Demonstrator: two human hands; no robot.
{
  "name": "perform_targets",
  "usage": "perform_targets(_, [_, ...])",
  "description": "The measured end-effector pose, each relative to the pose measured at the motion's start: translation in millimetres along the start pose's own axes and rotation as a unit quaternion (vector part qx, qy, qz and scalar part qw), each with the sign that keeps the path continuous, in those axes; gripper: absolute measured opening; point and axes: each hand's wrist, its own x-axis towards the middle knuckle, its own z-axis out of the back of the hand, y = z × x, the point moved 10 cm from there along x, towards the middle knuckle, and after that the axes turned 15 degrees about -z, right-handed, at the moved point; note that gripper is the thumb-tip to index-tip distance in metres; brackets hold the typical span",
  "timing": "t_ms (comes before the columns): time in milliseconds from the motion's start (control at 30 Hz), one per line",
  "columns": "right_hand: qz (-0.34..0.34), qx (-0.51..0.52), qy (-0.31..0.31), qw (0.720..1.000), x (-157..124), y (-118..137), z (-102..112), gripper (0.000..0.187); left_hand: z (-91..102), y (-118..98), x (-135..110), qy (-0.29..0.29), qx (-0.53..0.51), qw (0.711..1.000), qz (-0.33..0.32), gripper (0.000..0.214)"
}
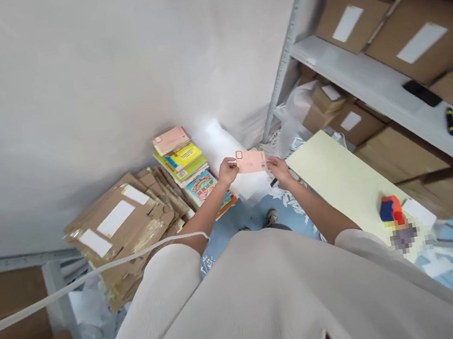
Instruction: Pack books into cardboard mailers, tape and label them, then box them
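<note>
Both hands hold up a pink-covered book (251,161) just right of the book stack (183,155), which serves as landmark: the left hand (228,171) pinches the end nearer the stack, fingers nearly closed, and the right hand (279,170) pinches the far end likewise. The step looks like handling or checking this one book; the next move probably calls for a steady, level two-ended grip. White wrapping sheet (214,136) spreads right of the stack, below the book. Flattened cartons (127,235) crowd the stack's left, the wall (105,68) rises behind, and farther right the pale tabletop's (339,168) edge limits the right forearm's swing.
</note>
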Motion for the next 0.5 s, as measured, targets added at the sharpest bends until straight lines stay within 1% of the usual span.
perform_targets(100, [-0.024, 0.043, -0.039, 0.998, -14, -21, 59, 0.050, -62.7, -1, 0, 0.070, -0.019, 0.997, 0.023, 0.048])
perform_targets(167, [-0.039, 0.074, -0.068, 0.994, -24, -37, 99, 0.050, -106.5, -5, -1, 0.121, -0.020, 0.992, 0.032, 0.046])
perform_targets(300, [-0.073, 0.141, -0.125, 0.979, -44, -73, 176, 0.046, -199.2, -20, -10, 0.224, 0.005, 0.974, 0.016, 0.047])
perform_targets(433, [-0.094, 0.192, -0.159, 0.964, -59, -111, 244, 0.035, -289.6, -28, -27, 0.284, 0.029, 0.958, 0.010, 0.052])
perform_targets(500, [-0.106, 0.211, -0.166, 0.957, -64, -130, 277, 0.034, -333.3, -29, -37, 0.307, 0.040, 0.951, 0.008, 0.051])
